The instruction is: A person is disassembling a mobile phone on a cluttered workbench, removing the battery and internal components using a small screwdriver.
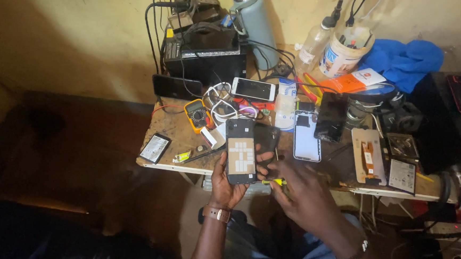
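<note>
Left hand (226, 183): fingers curled up around the edges of an opened phone (241, 151), gripping it from below; thumb on the left edge, fingertips showing at the right edge. The phone is held upright, its back cover off, pale inner panel facing the camera, just in front of the near edge of the bench (185, 167). Forearm rises straight from below, a watch strap on the wrist.

Right hand (301, 190): fingers pinched on a small screwdriver with a yellow band (275, 182), its tip pointing toward the phone's lower right edge. Back of the hand faces up, arm coming in from the lower right, a bracelet at the wrist.

On the bench behind: a yellow multimeter (197, 114), a white phone (253, 89), a pale phone back shell (307, 135), a teal flask (254, 19), a blue cloth (405, 57).
</note>
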